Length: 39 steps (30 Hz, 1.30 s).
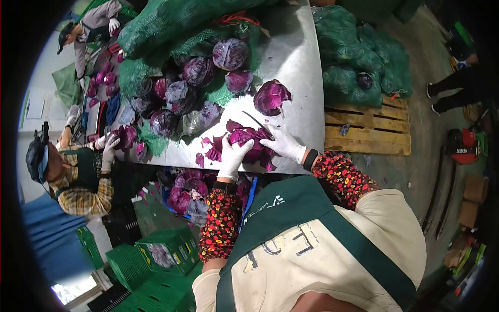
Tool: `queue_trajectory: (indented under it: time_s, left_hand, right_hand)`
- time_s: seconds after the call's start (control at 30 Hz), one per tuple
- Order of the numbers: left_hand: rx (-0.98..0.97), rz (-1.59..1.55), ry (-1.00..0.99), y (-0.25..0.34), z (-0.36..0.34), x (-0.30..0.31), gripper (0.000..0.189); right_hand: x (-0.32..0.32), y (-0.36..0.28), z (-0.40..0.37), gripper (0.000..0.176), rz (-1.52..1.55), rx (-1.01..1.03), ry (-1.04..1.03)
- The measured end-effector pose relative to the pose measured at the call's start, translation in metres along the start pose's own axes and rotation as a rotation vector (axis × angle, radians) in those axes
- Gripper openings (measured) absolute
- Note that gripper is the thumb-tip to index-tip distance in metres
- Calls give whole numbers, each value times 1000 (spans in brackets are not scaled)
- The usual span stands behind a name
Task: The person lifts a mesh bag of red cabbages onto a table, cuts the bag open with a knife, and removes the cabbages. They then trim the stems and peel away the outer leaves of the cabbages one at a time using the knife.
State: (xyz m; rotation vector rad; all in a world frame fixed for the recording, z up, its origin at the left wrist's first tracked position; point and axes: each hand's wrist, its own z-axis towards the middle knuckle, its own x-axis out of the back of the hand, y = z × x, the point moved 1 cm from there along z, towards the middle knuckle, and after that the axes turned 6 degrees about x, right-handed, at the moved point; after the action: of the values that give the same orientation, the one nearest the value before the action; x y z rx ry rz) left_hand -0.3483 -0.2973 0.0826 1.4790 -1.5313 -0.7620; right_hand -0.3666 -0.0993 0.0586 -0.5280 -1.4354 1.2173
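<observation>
On the metal table (299,93), my gloved left hand (234,156) holds a red cabbage (250,145) near the front edge. My gloved right hand (283,144) is at the cabbage's right side, with its fingers round the handle end of a knife. The curved blade (253,119) points up and left beyond the cabbage. Torn purple leaves (213,153) lie around and under the cabbage. Behind it sits another cabbage (272,97) with loose outer leaves. More cabbages (198,72) are piled at the back left on green netting.
Full green net bags (348,57) rest on a wooden pallet (369,127) to the right. Below the table edge is a crate of leaves (182,195). A co-worker (83,182) handles a cabbage at the left; two other people are farther off. Green crates (166,252) stand lower left.
</observation>
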Motion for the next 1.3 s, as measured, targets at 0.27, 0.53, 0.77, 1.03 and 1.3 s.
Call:
queue_trajectory:
  time_s: [0.27,0.53,0.77,1.03,1.3]
  left_hand:
    - [-185,-148,140,3,0,-19,87]
    - [-244,-92,-16,-22,-4,-17,89]
    - [-314,39,-129,-5,8,-23,96]
    - [-455,411,-71,8,5,-27,97]
    - [-582,552,-72,18,8,-36,96]
  right_hand:
    - [3,10,37,29,-347,191,5]
    - [62,33,64,39,-316,108,77]
    - [19,19,64,70,35,-102,-429]
    - [30,23,62,45,100,-5,-261]
    - [26,-1,56,22,-386,137,-163]
